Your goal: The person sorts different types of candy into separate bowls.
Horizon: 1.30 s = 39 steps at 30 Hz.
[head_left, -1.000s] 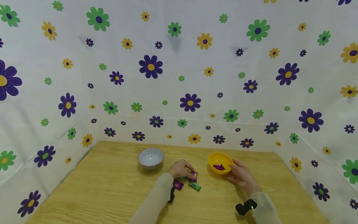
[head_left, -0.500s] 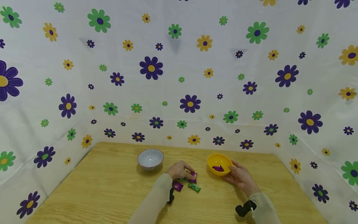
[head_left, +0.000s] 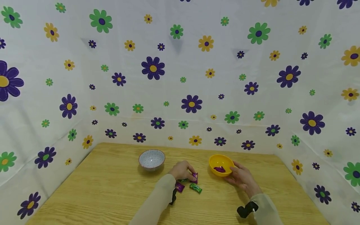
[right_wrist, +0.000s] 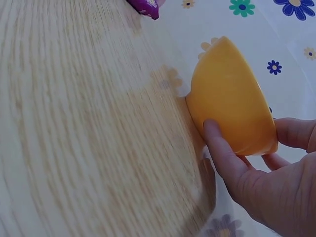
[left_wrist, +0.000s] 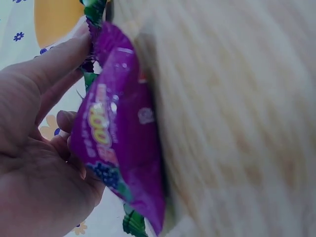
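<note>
My left hand [head_left: 182, 171] reaches down to the table, with its thumb and fingertips pinching a purple wrapped candy [head_left: 195, 177]. Under that hand lies a partly hidden green wrapped candy [head_left: 183, 180]. A second purple candy [head_left: 179, 187] is by the wrist and fills the middle of the left wrist view, grapes printed on its wrapper [left_wrist: 121, 133]. Another green candy [head_left: 195, 188] lies just in front. On the right, my right hand [head_left: 244, 180] holds the side of a yellow bowl [head_left: 220, 161], its base on the table in the right wrist view. Purple candy [head_left: 220, 169] lies inside.
A grey-blue patterned bowl [head_left: 152, 160] with a reddish rim stands on the wooden table [head_left: 112, 187], left of the candies. White cloth [head_left: 180, 62] printed with flowers encloses the table at the back and both sides.
The view has shifted slightly. Both hands, the bowls and the candies stay nearly where they were.
</note>
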Available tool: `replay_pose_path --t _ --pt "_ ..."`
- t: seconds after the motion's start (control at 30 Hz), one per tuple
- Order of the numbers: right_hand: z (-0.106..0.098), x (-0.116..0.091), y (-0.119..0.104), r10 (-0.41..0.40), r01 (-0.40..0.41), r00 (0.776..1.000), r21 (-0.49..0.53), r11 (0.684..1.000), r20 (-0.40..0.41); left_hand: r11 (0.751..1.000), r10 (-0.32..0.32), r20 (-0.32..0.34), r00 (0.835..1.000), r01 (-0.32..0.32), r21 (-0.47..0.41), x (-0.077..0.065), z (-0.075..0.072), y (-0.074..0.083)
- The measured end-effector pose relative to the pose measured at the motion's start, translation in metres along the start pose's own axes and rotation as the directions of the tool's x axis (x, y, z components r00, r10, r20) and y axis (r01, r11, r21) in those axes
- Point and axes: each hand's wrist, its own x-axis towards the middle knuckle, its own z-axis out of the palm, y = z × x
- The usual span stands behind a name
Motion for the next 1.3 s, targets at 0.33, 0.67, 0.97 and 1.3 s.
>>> replay_pose_path --t 0.33,0.67,0.97,1.3 --pt "0.001 0.003 0.002 0.010 -0.010 1.000 0.006 1.000 -0.012 0.996 0.056 0.006 0.998 -0.056 0.063 0.000 0.003 0.001" --pt "0.000 0.005 0.002 0.031 -0.030 0.999 0.039 0.999 -0.009 0.957 0.190 -0.112 0.975 -0.158 0.245 0.008 0.012 0.001" --pt "0.000 0.007 -0.001 0.023 -0.023 1.000 0.025 0.999 -0.012 0.982 0.165 -0.143 0.976 -0.177 -0.070 0.015 0.009 -0.010" --pt "0.001 0.005 -0.001 0.028 -0.028 1.000 0.038 0.999 -0.012 0.974 0.150 -0.218 0.964 -0.181 -0.133 0.018 0.006 -0.006"
